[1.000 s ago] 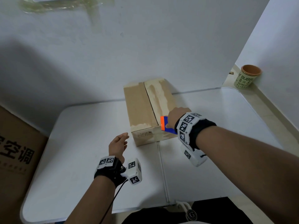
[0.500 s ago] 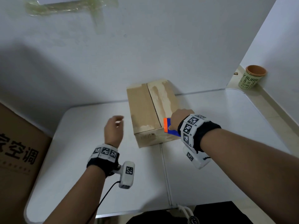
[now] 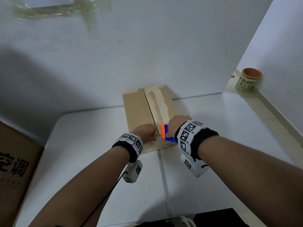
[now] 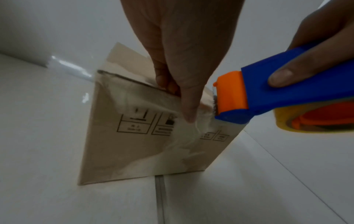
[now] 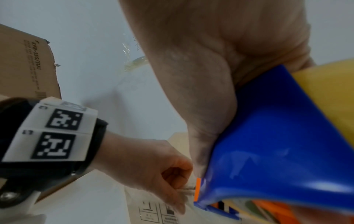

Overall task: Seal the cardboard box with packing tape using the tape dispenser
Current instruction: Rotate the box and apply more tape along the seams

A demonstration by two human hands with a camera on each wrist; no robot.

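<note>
Cardboard box (image 3: 148, 112) at the table's (image 3: 91, 153) far edge looks light and slide-prone, so my left hand (image 3: 146, 132) pinches the thin, clingy tape end (image 4: 188, 131) against its near face while my right hand (image 3: 177, 124) grips the tape dispenser (image 4: 268, 97).

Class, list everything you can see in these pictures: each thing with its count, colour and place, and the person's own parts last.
cardboard box: one, brown, far middle of table, against the wall
tape dispenser: one, blue and orange with yellowish roll, at box's near top edge
table: one, white
cup: one, green with orange inside, right ledge
large carton: one, brown, left of table
left hand: on box's near edge
right hand: grips dispenser
</note>
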